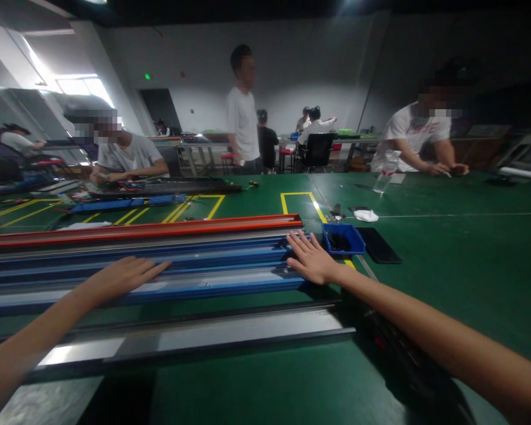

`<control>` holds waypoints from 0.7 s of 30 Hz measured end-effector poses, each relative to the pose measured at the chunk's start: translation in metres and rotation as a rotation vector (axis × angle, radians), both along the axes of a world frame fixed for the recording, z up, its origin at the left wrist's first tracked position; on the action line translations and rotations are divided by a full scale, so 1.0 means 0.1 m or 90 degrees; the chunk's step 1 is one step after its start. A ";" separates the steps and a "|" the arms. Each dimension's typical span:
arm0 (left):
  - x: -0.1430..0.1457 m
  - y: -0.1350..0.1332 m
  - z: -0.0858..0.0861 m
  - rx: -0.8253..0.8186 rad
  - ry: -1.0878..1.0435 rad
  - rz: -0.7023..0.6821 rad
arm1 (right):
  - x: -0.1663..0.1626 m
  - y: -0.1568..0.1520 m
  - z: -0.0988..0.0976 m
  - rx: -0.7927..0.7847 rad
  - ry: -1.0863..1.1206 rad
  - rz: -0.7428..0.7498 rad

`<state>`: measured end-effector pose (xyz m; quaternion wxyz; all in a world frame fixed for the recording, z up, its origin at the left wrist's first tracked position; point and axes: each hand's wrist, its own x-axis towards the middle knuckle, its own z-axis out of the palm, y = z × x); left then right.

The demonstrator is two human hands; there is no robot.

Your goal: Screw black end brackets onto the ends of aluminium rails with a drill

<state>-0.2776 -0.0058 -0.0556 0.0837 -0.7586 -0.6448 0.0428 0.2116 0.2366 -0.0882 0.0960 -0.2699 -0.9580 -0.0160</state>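
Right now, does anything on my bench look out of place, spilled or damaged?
One thing, mildly: a crumpled white item lies loose on the green tabletop, just beyond the blue bin, looking like a stray scrap. I see no spill, and the blue rails show no obvious damage, though the picture is blurry.

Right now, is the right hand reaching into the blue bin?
No, the right hand is over the ends of the blue rails, left of the blue bin.
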 end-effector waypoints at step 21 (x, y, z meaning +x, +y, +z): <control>0.04 0.20 0.03 0.128 0.101 0.081 | -0.23 0.15 0.13 0.123 0.044 0.018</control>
